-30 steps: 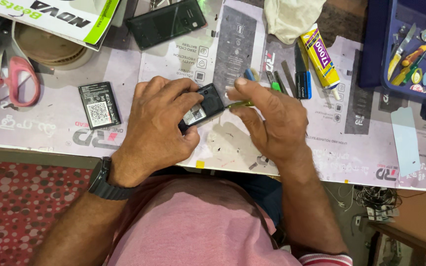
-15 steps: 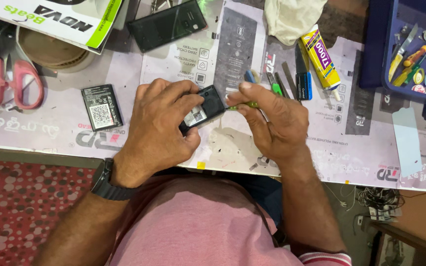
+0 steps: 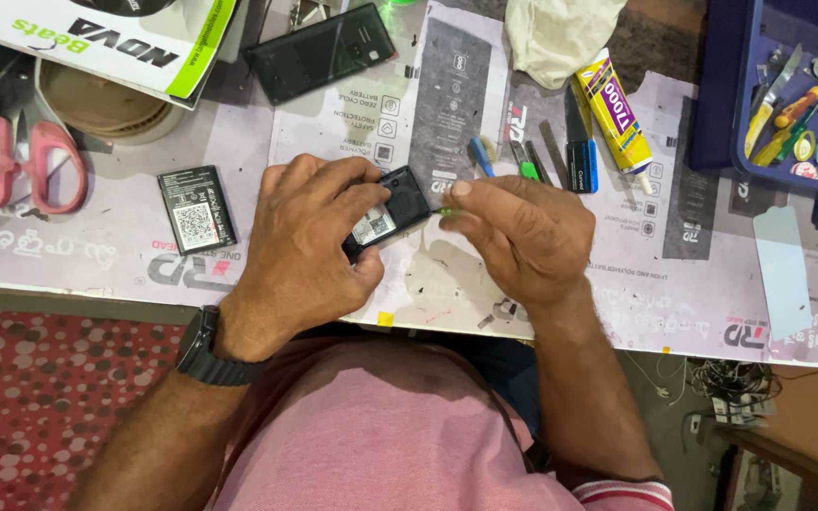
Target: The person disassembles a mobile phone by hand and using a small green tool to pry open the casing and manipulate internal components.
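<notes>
My left hand (image 3: 305, 246) grips a small black phone (image 3: 392, 210) with its back open, held just above the workbench (image 3: 674, 284). My right hand (image 3: 523, 237) pinches a thin green-handled tool (image 3: 446, 211) whose tip meets the phone's right end. A loose black battery (image 3: 197, 210) with a white label lies flat to the left of my left hand. A black watch sits on my left wrist.
Pink scissors (image 3: 11, 170) lie at far left beside a round brown lid (image 3: 97, 104). A dark smartphone (image 3: 319, 52), white cloth (image 3: 560, 33), yellow glue tube (image 3: 617, 109) and small tools (image 3: 532, 161) lie behind. A blue tray (image 3: 712, 104) of tools stands at right.
Both hands have stayed in place on the phone; my right hand's fingers have shifted slightly with the green tool at the phone's end.
</notes>
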